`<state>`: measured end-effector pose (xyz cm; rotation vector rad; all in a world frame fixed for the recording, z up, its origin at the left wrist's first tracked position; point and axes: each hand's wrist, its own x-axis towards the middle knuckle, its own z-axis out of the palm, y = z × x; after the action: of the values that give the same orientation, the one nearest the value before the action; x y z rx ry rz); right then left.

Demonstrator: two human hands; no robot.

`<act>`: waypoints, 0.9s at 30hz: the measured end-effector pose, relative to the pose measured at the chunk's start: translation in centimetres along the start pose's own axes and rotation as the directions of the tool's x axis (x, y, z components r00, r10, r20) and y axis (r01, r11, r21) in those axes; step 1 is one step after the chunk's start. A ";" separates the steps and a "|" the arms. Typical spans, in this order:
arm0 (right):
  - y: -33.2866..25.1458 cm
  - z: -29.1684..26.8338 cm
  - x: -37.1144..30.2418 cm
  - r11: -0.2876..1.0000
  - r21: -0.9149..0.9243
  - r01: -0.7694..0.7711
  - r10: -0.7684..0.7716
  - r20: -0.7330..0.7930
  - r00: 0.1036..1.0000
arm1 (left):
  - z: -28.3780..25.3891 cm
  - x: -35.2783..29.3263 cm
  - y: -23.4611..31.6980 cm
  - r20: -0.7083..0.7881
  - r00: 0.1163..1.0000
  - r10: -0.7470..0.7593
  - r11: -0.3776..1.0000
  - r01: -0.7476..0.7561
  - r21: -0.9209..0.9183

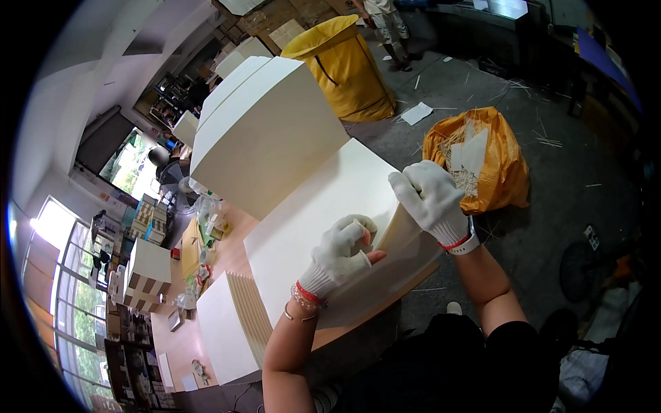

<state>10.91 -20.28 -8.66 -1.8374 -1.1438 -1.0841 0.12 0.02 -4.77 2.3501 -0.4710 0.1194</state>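
A stack of large white boards [323,199] lies in front of me, its layered tan edge facing my body. My right hand [434,196], in a white knit glove, is closed at the stack's right corner; whatever its curled fingers hold is hidden. My left hand [337,256] is at the near edge, fingers curved and thumb apart, with a gap between them. Its glove leaves the thumb tip and a fingertip bare. Behind this stack rises a much taller white board stack [275,131]. A lower fanned stack of boards [231,330] rests to the left.
The wooden table [237,230] carries small clutter and plastic bags on the left. An orange bag [509,165] full of paper strips sits on the floor at right. Beyond it stands a tall yellow bag [351,76]. Offcuts litter the grey floor; a person [387,24] stands at the back.
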 end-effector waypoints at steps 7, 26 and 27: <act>-0.1 0.0 0.2 0.978 0.181 -0.107 0.115 -0.038 0.993 | 0.5 -0.4 -0.4 -0.090 0.996 0.014 0.999 -0.018 -0.047; -0.9 -0.3 0.5 0.920 0.240 -0.309 0.304 0.059 0.951 | -0.4 -0.3 -0.5 0.025 0.996 0.083 0.986 -0.086 0.140; -0.7 -0.2 0.3 0.959 0.195 -0.205 0.207 0.012 0.978 | -0.4 -0.2 -0.4 0.045 0.996 0.073 0.988 -0.078 0.132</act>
<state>10.32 -20.08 -8.22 -1.7507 -0.9906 -0.8302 0.06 0.66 -4.77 2.4704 -0.5883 0.1433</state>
